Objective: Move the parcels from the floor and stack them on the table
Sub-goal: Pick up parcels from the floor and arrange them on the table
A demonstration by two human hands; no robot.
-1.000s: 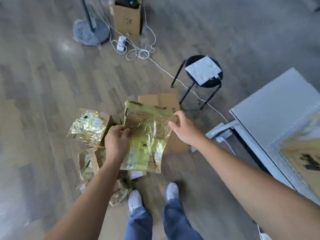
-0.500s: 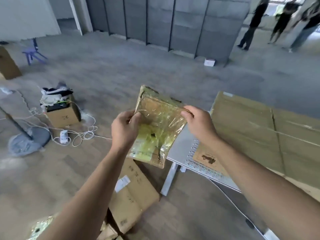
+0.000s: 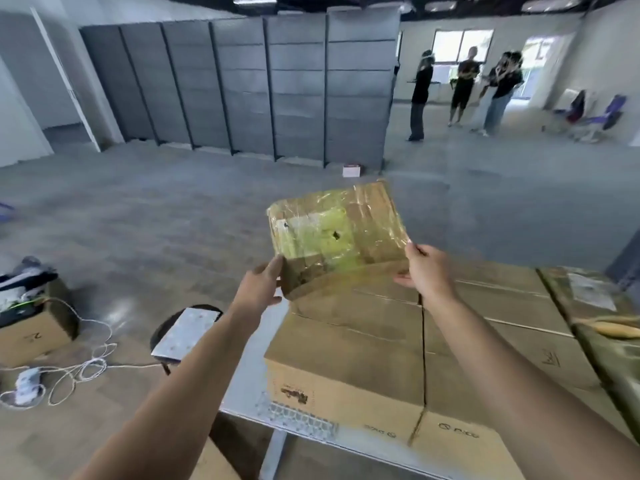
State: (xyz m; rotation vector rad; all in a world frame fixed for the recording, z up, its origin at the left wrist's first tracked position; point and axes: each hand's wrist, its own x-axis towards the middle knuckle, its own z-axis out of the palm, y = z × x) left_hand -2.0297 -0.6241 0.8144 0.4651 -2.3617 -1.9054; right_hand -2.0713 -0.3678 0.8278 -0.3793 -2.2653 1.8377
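I hold a flat parcel (image 3: 337,233), brown card wrapped in shiny yellowish tape, in the air over the far end of the cardboard boxes (image 3: 381,344) on the white table (image 3: 242,393). My left hand (image 3: 265,284) grips its lower left corner. My right hand (image 3: 424,270) pinches its lower right corner. The parcel is tilted, its face toward me, and it touches nothing else. More taped parcels (image 3: 609,344) lie on the boxes at the right edge.
A black stool (image 3: 187,332) with a white pad stands left of the table. A box (image 3: 33,327) of clutter, a power strip (image 3: 26,384) and loose cable lie on the floor at left. Several people (image 3: 464,88) stand far back by grey partitions (image 3: 242,84).
I have lifted the parcel from the pile on the floor and swung it right and up over the table's boxes. My view rose from the floor to the room.
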